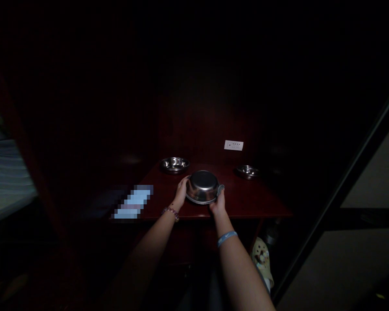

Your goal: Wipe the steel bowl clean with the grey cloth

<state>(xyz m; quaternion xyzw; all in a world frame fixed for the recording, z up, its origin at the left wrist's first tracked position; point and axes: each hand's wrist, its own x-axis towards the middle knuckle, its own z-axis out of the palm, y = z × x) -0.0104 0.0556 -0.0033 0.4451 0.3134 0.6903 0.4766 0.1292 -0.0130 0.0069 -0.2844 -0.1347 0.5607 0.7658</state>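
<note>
A shiny metal bowl is held bottom up over the dark red desk, its rim facing down. My left hand is closed on the bowl's left edge. On the opposite side my right hand grips the rim, with a small piece of grey cloth between its fingers and the bowl. Another metal bowl stands upright at the back left of the desk. At the back right sits a smaller upright metal bowl. Most fingertips are hidden by the held bowl.
The desk runs back to a dark wall with a white power socket. A pixelated bright patch covers something at the desk's left. Below right shows a pale green clog. The surroundings are very dark.
</note>
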